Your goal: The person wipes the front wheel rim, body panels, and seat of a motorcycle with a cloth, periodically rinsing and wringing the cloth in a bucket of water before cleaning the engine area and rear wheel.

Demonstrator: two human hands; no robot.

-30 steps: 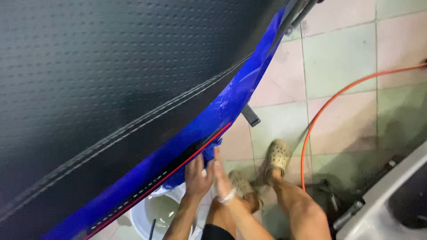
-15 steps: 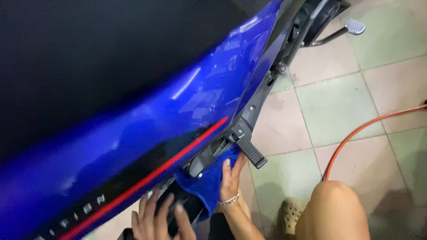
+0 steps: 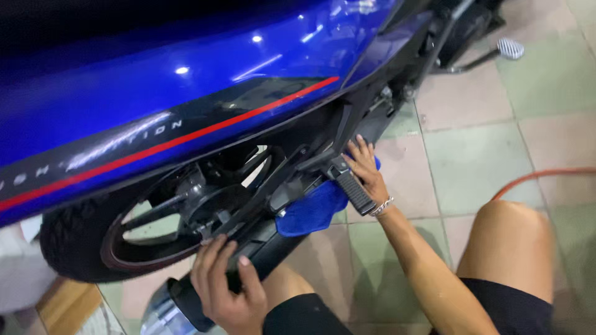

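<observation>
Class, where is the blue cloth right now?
In the head view, the blue cloth is centre frame, pressed under the right hand beside the black footpeg, below the motorcycle's blue side panel.

Glossy blue motorcycle panel with a red stripe, blue cloth, orange hose.
</observation>
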